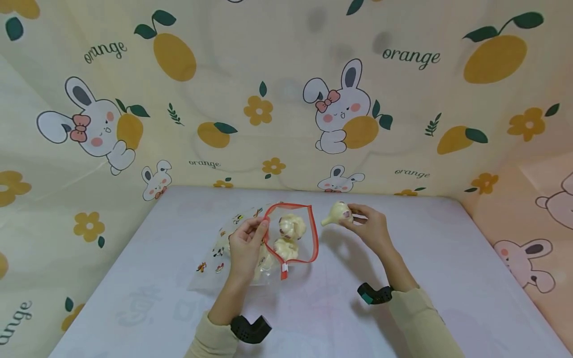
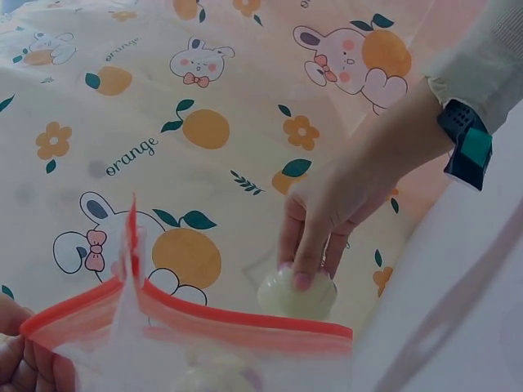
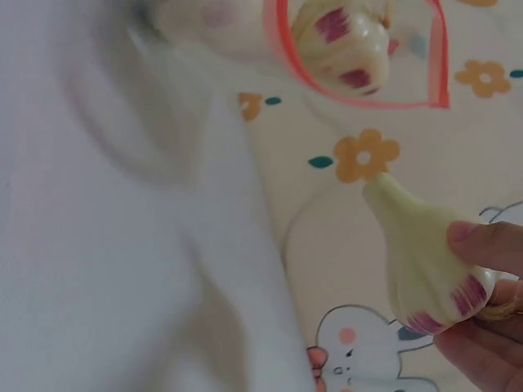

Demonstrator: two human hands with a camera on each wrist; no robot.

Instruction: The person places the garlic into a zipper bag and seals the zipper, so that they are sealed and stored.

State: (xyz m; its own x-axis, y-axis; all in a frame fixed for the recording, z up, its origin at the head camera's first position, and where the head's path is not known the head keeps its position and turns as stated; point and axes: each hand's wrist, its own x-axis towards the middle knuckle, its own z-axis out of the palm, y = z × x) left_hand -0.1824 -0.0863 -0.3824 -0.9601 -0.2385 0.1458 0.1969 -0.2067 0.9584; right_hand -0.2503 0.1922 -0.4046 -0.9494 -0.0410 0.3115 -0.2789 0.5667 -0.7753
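A clear zip bag (image 1: 315, 233) with a red-edged mouth and small printed figures lies on the table, its mouth spread open toward the right. My left hand (image 1: 246, 243) pinches the left side of that red rim. Inside the bag show several pale garlic bulbs (image 1: 292, 227) with purple patches. To the right of the mouth, my right hand (image 1: 369, 228) holds another garlic bulb (image 1: 338, 214) by its round end, above the table and apart from the bag. In the right wrist view this bulb (image 3: 429, 261) sits between thumb and fingers, its stem pointing away from the palm.
The table (image 1: 152, 278) has a pale cover. Behind and beside it hangs a cloth (image 1: 286, 99) printed with rabbits, oranges and flowers. A dark camera mount (image 1: 250, 329) is on the left wrist and another (image 1: 375, 294) on the right.
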